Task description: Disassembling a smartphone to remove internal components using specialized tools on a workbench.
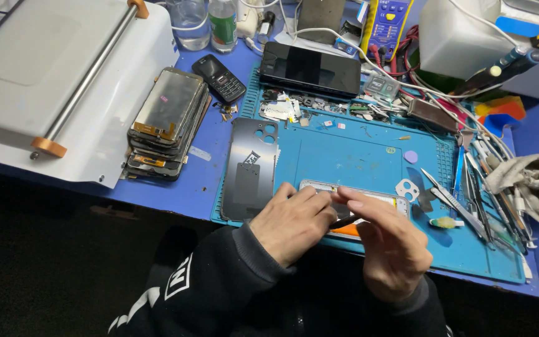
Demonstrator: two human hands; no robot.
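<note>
An opened phone [369, 198] lies on the blue work mat [350, 156], mostly covered by my hands. My left hand [291, 221] rests on its left part and holds it down. My right hand [385, 240] pinches a thin dark tool [344, 221] whose tip sits over the phone's lower edge. The phone's dark back cover [249, 168] lies flat just left of my left hand.
A stack of phone screens [166, 125] and a white machine [51, 68] sit at the left. A dark phone [310, 68], a small keypad phone [219, 78], a multimeter [387, 22], tweezers [453, 203] and a grey cloth [534, 184] lie around the mat.
</note>
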